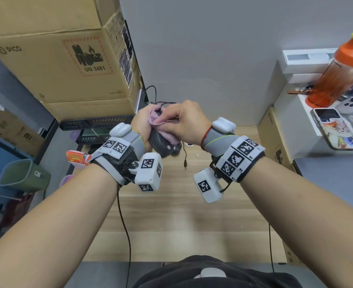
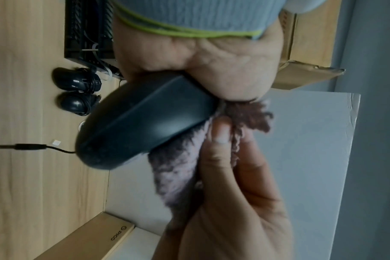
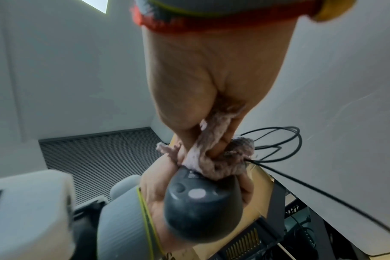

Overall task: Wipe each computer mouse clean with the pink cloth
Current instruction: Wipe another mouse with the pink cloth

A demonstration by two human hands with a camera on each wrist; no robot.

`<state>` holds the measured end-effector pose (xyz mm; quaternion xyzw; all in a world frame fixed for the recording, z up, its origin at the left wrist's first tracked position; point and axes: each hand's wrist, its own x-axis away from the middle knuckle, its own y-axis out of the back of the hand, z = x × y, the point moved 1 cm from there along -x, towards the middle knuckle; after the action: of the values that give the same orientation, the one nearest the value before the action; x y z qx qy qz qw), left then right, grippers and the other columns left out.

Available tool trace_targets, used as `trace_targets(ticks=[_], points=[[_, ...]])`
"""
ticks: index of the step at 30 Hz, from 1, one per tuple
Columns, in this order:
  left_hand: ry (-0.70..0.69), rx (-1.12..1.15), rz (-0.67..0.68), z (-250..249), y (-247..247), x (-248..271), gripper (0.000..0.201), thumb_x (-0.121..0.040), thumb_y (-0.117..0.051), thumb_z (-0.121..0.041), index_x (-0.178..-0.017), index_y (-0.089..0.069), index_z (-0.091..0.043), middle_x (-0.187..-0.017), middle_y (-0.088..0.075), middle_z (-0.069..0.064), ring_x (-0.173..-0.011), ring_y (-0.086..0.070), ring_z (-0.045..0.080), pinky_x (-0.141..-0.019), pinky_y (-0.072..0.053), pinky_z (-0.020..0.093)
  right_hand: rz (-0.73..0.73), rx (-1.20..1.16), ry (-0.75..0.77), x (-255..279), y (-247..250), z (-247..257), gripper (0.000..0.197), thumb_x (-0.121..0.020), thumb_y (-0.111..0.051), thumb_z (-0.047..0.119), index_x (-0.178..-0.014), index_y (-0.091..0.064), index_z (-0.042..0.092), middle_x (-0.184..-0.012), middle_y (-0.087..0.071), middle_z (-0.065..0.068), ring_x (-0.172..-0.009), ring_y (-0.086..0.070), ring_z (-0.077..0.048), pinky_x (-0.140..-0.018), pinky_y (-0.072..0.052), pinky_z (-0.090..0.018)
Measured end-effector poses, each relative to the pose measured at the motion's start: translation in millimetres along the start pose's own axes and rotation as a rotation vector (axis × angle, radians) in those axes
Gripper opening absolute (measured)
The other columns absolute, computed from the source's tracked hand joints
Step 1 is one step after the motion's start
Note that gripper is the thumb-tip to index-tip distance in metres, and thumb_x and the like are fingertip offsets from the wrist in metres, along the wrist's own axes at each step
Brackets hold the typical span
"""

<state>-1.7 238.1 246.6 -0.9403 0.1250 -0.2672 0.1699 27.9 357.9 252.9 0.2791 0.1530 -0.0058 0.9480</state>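
My left hand (image 1: 143,123) grips a black wired mouse (image 1: 158,143) above the wooden desk (image 1: 171,215), its underside turned toward me (image 3: 203,207). My right hand (image 1: 184,121) pinches the bunched pink cloth (image 1: 163,126) and presses it against the mouse's front end (image 2: 145,119). The cloth (image 3: 214,158) wraps the end where the cable leaves. Two more black mice (image 2: 76,81) (image 2: 75,103) lie on the desk below, seen in the left wrist view. The held mouse's cable loops behind, and its USB plug (image 2: 22,146) lies on the desk.
Big cardboard boxes (image 1: 57,55) stand at the back left over a black tray (image 1: 94,122). At the right sit white boxes, an orange bottle (image 1: 335,73), a phone (image 1: 335,129) and a small cardboard box (image 1: 275,138). A green bin (image 1: 24,175) is on the floor left.
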Motion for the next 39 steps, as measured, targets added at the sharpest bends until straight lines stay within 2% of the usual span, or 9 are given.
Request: trace_targets(ticks=[6,10,14,17,22,29,32,34,39], points=[[-0.016,-0.028,-0.019,0.3,-3.3,0.0,0.041,-0.097,-0.038,-0.021,-0.064,-0.054,-0.002,-0.046,-0.051,0.016,-0.041,-0.052,0.027,-0.049,-0.047,0.027,-0.080,0.029,-0.049,-7.3,-1.7,-1.8,0.010,-0.078,-0.080,0.026,-0.085,-0.080,0.019,-0.083,-0.075,0.000,-0.073,-0.061,-0.007,-0.070,-0.041,-0.006],[0.072,0.015,-0.019,-5.8,4.1,-2.7,0.025,-0.091,-0.046,-0.026,-0.069,-0.048,-0.015,-0.069,-0.046,0.010,-0.055,-0.056,0.026,-0.055,-0.052,0.025,0.080,0.051,-0.011,1.4,-2.1,-2.8,0.010,-0.075,-0.082,0.032,-0.082,-0.080,0.026,-0.076,-0.074,0.003,-0.071,-0.065,-0.009,-0.073,-0.049,-0.021],[0.010,-0.034,0.005,5.1,-0.1,-3.8,0.043,-0.100,-0.042,-0.036,-0.085,-0.065,-0.003,-0.072,-0.068,0.016,-0.063,-0.067,0.028,-0.057,-0.055,0.029,-0.125,0.072,-0.129,-7.8,3.6,-3.8,0.008,-0.079,-0.076,0.024,-0.086,-0.080,0.023,-0.074,-0.074,0.003,-0.061,-0.058,-0.002,-0.067,-0.043,-0.013],[-0.026,-0.019,0.002,5.2,2.7,-4.6,0.038,-0.101,-0.043,-0.031,-0.086,-0.071,-0.010,-0.083,-0.071,0.014,-0.071,-0.069,0.029,-0.066,-0.056,0.035,-0.144,0.125,-0.165,-8.7,3.9,-6.1,0.010,-0.081,-0.073,0.021,-0.089,-0.080,0.020,-0.083,-0.076,0.002,-0.069,-0.058,-0.008,-0.068,-0.040,-0.006],[-0.026,-0.137,0.007,-4.3,6.9,-0.8,0.018,-0.091,-0.054,-0.028,-0.078,-0.055,-0.017,-0.069,-0.055,0.011,-0.060,-0.057,0.029,-0.055,-0.050,0.028,-0.316,0.055,-0.236,-9.1,21.1,-14.3,0.011,-0.079,-0.074,0.022,-0.089,-0.077,0.019,-0.073,-0.070,0.005,-0.070,-0.062,-0.007,-0.077,-0.052,-0.024],[0.034,0.010,0.073,-9.4,-7.4,3.1,0.035,-0.095,-0.046,-0.030,-0.076,-0.065,-0.007,-0.069,-0.066,0.012,-0.063,-0.062,0.026,-0.062,-0.054,0.030,-0.179,0.077,-0.039,-2.8,10.2,2.7,0.008,-0.080,-0.075,0.024,-0.087,-0.078,0.020,-0.083,-0.072,0.006,-0.080,-0.064,-0.007,-0.076,-0.047,-0.016],[0.047,0.051,0.095,-12.8,-4.5,2.0,0.044,-0.096,-0.043,-0.027,-0.058,-0.058,-0.012,-0.057,-0.057,0.011,-0.055,-0.058,0.026,-0.060,-0.051,0.028,-0.043,0.062,-0.007,6.9,4.1,3.4,0.007,-0.078,-0.078,0.021,-0.085,-0.078,0.019,-0.077,-0.070,0.010,-0.072,-0.062,0.000,-0.073,-0.043,-0.012],[0.008,0.016,0.052,-13.4,0.4,-1.3,0.031,-0.094,-0.044,-0.024,-0.065,-0.049,-0.015,-0.060,-0.048,0.011,-0.060,-0.052,0.026,-0.059,-0.050,0.029,0.054,0.072,-0.026,9.1,8.5,3.9,0.006,-0.076,-0.079,0.020,-0.083,-0.078,0.020,-0.071,-0.068,0.012,-0.064,-0.058,0.007,-0.069,-0.042,-0.006],[-0.023,-0.103,-0.069,-6.9,-9.2,-0.6,0.027,-0.093,-0.052,-0.024,-0.074,-0.064,-0.010,-0.074,-0.068,0.015,-0.064,-0.064,0.030,-0.062,-0.057,0.034,-0.132,0.137,-0.187,-5.6,12.2,-6.0,0.006,-0.079,-0.072,0.019,-0.082,-0.077,0.022,-0.073,-0.068,0.007,-0.073,-0.061,-0.010,-0.071,-0.043,-0.019]])
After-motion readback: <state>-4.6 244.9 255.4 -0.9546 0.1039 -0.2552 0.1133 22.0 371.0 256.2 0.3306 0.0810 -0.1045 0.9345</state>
